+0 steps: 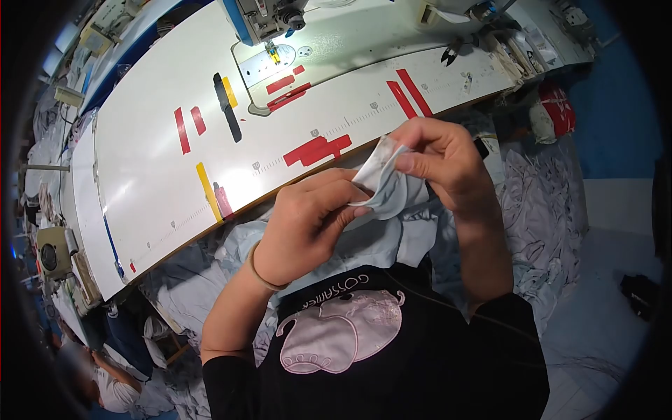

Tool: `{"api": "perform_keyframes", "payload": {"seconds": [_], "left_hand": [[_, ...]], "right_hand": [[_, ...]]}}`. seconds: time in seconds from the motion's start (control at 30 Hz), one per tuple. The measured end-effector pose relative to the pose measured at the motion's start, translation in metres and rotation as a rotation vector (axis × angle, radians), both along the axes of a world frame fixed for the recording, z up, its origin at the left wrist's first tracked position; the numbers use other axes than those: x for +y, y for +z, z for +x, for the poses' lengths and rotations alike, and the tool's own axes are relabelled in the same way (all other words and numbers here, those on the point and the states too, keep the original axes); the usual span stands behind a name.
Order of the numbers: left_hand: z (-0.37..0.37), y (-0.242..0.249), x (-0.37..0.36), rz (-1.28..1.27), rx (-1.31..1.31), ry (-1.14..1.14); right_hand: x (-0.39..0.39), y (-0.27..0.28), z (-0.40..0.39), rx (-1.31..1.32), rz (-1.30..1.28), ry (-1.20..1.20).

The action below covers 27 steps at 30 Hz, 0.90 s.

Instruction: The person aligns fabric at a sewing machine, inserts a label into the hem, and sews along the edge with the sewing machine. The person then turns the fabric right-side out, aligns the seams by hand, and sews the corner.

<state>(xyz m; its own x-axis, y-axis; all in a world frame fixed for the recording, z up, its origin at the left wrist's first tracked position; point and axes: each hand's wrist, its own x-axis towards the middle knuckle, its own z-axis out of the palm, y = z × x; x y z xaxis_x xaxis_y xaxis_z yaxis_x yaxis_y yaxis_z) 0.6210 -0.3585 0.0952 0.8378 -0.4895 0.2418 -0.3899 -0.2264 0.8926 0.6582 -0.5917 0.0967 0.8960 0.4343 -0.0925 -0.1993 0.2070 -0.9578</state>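
Both hands are closed on a folded edge of pale blue and white cloth (pixel 392 190), held up just in front of the table's near edge. My left hand (pixel 308 220) pinches its left end between thumb and fingertips. Opposite it, my right hand (pixel 444 161) grips the upper right of the same fold, thumb pressed on top. Between them the layers curve and stand slightly apart. More of the pale blue cloth (pixel 357 245) hangs below into my lap.
A sewing machine (pixel 269 21) with a lit needle area stands at the back of the white table (pixel 147 147). Red, yellow and black tape strips mark its top. Black thread snips (pixel 451 52) lie back right. Piled fabric (pixel 539 210) fills the right side; a person (pixel 112 381) sits lower left.
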Motion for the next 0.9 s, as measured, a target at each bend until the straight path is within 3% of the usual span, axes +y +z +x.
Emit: {"api": "perform_keyframes", "payload": {"seconds": [0.07,0.13,0.23,0.43,0.53,0.77,0.9], "left_hand": [[-0.001,0.001,0.002,0.041,0.071,0.113],[0.000,-0.015,0.004,-0.070,0.079,0.158],[-0.002,-0.020,0.010,-0.114,0.280,0.269],[-0.008,-0.022,0.007,-0.034,0.089,0.317],[-0.011,-0.022,0.011,-0.016,0.142,0.390],[-0.018,-0.033,0.037,-0.087,0.301,0.326],[-0.017,-0.031,0.060,-0.018,0.431,0.116]], "right_hand": [[-0.002,-0.003,0.000,-0.086,-0.008,-0.078],[-0.004,-0.005,-0.002,-0.175,-0.015,-0.162],[-0.003,-0.005,-0.005,-0.230,-0.071,-0.239],[-0.003,-0.006,-0.007,-0.271,-0.086,-0.301],[-0.003,-0.007,-0.008,-0.265,-0.059,-0.340],[-0.008,-0.005,-0.010,-0.238,-0.058,-0.454],[-0.013,-0.007,-0.004,-0.280,0.012,-0.483]]}}
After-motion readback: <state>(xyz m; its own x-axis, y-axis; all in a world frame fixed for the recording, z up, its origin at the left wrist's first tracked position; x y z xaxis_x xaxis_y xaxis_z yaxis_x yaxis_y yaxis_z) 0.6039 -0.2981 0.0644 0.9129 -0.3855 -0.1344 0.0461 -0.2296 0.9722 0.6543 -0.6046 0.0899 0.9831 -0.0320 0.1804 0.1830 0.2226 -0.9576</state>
